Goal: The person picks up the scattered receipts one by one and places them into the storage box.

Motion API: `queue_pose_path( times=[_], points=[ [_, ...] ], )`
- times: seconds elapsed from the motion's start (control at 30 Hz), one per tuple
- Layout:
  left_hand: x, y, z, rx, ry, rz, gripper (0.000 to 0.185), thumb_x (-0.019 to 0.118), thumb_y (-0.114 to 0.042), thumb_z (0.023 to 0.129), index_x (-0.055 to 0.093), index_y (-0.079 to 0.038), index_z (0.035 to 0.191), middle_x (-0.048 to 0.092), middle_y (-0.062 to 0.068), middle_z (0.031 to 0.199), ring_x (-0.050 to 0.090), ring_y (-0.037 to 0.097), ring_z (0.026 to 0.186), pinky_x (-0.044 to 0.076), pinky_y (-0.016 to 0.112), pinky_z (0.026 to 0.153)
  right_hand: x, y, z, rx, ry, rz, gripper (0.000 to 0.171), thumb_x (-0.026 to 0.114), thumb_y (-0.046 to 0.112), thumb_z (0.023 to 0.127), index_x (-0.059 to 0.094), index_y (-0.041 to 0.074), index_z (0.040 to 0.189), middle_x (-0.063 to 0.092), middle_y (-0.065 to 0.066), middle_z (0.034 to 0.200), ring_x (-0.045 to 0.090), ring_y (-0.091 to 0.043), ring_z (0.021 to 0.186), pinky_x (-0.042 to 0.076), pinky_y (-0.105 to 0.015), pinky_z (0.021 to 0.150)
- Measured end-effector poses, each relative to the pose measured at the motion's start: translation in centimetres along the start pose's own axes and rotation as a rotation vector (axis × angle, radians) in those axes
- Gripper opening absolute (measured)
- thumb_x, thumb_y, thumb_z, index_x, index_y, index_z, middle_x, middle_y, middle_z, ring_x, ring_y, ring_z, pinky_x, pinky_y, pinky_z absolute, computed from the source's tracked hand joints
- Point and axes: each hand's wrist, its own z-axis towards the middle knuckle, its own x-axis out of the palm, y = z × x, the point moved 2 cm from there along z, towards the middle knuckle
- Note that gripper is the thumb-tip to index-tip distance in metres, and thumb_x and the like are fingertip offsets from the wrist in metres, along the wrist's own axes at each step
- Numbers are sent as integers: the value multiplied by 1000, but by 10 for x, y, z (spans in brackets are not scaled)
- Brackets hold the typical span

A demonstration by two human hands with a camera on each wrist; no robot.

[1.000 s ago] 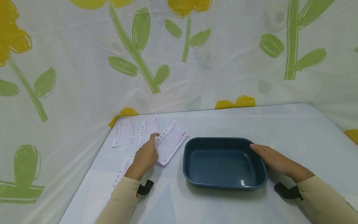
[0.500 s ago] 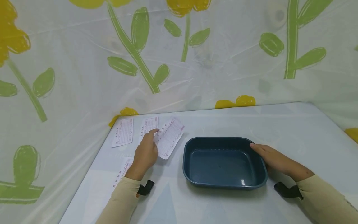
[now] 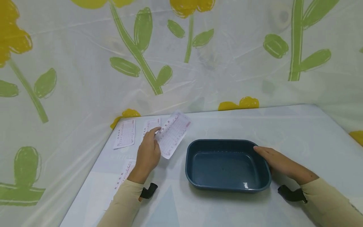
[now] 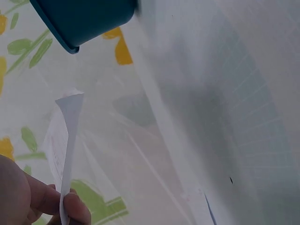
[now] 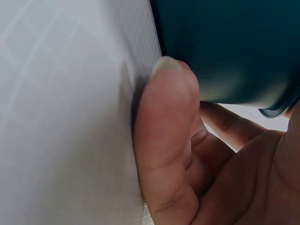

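My left hand (image 3: 148, 154) pinches a printed paper slip (image 3: 173, 134) by its near-left edge and holds it lifted off the table, left of a dark blue plastic tray (image 3: 227, 186). In the left wrist view the slip (image 4: 65, 140) shows edge-on between thumb and finger, with the tray (image 4: 79, 21) at the top. My right hand (image 3: 279, 164) lies along the tray's right rim, fingers straight. The right wrist view shows the thumb (image 5: 164, 140) on the table against the tray wall (image 5: 225, 47). The tray holds nothing.
Two more slips lie flat at the table's far left (image 3: 124, 134) (image 3: 150, 126), and another lies beside my left forearm (image 3: 123, 175). A flower-printed plastic sheet (image 3: 181, 53) hangs behind and to the left. The pale table (image 3: 283, 126) extends right of the tray.
My left hand has lifted the slip off the table and raised it a little away from me. The right hand and tray have stayed still.
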Motion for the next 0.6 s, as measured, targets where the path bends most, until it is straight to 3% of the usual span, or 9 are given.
queue_pose_path(
  times=[0.23, 0.6],
  points=[
    [-1, -7, 0, 51, -50, -37, 47, 41, 4, 95, 54, -9, 138, 64, 17, 121, 57, 25, 74, 49, 35, 68, 0, 0, 0, -1, -10, -16, 76, 23, 51, 107, 27, -10, 152, 38, -37, 148, 58, -31, 104, 54, -38, 65],
    [2, -25, -8, 129, -42, -86, 43, 41, 3, 98, 55, -8, 137, 64, 16, 123, 66, 20, 76, 52, 25, 62, 2, -2, 0, -9, 1, 10, 74, 23, 49, 108, 27, -10, 152, 36, -38, 149, 58, -34, 109, 56, -37, 66]
  ],
)
